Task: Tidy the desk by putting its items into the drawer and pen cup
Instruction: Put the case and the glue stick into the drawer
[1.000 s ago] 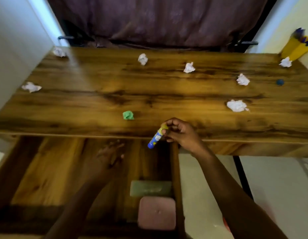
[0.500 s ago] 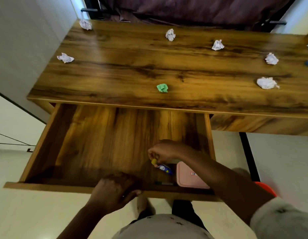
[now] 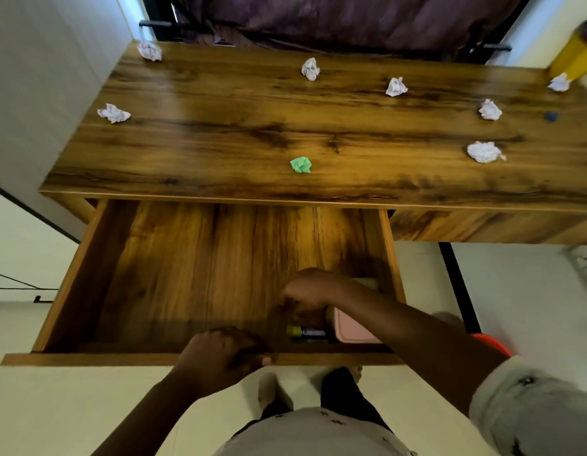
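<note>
Left hand (image 3: pixel 226 353) grips the drawer (image 3: pixel 88 359) front, steadying it, I reckon. Right hand (image 3: pixel 310 291) hangs loosely curled, empty, above the glue stick (image 3: pixel 306 332).

The wooden drawer (image 3: pixel 154 274) stands pulled open under the desk (image 3: pixel 219 126). A blue glue stick (image 3: pixel 306 332) with a yellow cap lies flat near its front right, just beside a pink case (image 3: pixel 353 327). The yellow pen cup (image 3: pixel 571 59) stands at the desk's far right corner.

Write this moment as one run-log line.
drawer: open | left hand: grips drawer front | right hand: over glue stick in drawer | desk: paper balls
</note>
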`<state>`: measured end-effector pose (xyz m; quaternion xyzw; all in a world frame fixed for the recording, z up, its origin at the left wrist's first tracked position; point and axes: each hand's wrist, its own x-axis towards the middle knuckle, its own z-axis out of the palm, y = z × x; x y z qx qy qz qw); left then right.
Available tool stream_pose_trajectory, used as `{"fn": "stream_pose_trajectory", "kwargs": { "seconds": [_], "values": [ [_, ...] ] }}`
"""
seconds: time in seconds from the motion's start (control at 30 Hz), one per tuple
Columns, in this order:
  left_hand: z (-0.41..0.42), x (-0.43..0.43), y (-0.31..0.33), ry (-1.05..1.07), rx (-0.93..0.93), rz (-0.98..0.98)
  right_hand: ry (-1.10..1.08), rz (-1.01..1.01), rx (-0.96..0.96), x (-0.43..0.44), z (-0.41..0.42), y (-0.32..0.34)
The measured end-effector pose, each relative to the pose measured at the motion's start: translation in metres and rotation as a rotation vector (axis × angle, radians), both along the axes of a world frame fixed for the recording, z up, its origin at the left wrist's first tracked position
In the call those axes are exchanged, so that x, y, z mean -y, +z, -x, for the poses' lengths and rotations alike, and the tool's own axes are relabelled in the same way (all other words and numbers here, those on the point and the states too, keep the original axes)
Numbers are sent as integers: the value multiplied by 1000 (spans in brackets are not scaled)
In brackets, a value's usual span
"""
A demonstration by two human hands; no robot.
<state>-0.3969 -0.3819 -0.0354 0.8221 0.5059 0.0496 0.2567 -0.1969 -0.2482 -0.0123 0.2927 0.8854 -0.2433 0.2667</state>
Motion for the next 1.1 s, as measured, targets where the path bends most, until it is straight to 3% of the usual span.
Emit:
{"fn": "stream_pose_trajectory", "kwargs": {
  "seconds": [0.1,0.17,0.3,0.4,0.53,0.7,0.83,1.0,1.1],
  "values": [
    [-6,-18,18,12,-8,224,-378,36,-258,-13,-35,31],
    [-24,-39,36,57,21,246,-646,-106,-433,-20,-72,48],
    [-108,-117,67,52,65,-50,-1151,-428,-683,-44,-173,69],
    [-200,-186,84,-17,101,-167,-1375,-602,-704,-76,-260,73],
    [-327,-264,89,-50,170,-304,-1485,-682,-612,-139,-361,63],
    [-445,-385,71,100,-30,-291,-1533,-681,-473,-228,-478,50],
    [-466,-441,44,104,-165,-159,-1516,-670,-388,-295,-547,33],
    [-472,-450,31,48,-280,-179,-1487,-694,-360,-371,-585,33],
    [-474,-455,29,27,-308,-187,-1387,-695,-242,-400,-600,29]
  ]
}}
